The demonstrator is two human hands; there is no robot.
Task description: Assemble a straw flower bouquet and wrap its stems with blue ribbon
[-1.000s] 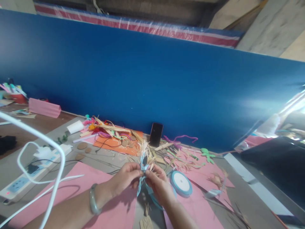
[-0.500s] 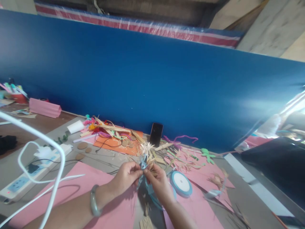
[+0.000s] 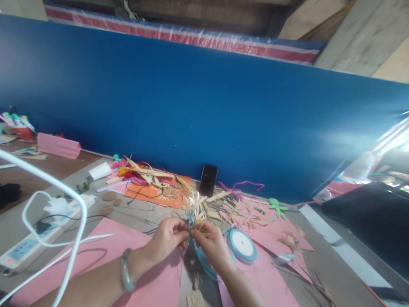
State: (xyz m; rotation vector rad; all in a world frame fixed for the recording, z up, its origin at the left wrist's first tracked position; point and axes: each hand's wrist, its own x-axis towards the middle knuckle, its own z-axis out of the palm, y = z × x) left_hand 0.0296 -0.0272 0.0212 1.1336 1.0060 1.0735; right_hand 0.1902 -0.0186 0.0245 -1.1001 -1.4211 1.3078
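Observation:
My left hand point(image 3: 172, 237), with a bangle at the wrist, pinches a light blue ribbon point(image 3: 191, 218) from the left. From the right, my right hand point(image 3: 209, 241) pinches the same ribbon, and the fingertips of both hands nearly meet. Pale straw-like strips point(image 3: 196, 202) fan out above the ribbon, seemingly bundled by it. Thin stems or wires hang below the fingers. A looped length of blue ribbon point(image 3: 207, 266) lies under my right hand, beside a white-centred ribbon spool point(image 3: 242, 246). How the ribbon is wound or knotted is hidden by my fingers.
A phone point(image 3: 208, 180) leans on the blue partition point(image 3: 191, 102). Pink sheets point(image 3: 150, 281) lie under my arms. At left are a power strip point(image 3: 28, 245) and a looping white cable point(image 3: 81, 221). Craft scraps cover an orange sheet point(image 3: 153, 197); a green pipe-cleaner figure point(image 3: 277, 207) lies right.
Both hands keep their pinch at the ribbon, with only a slight shift of the fingers. The whole view has moved a little; the surrounding things stay put.

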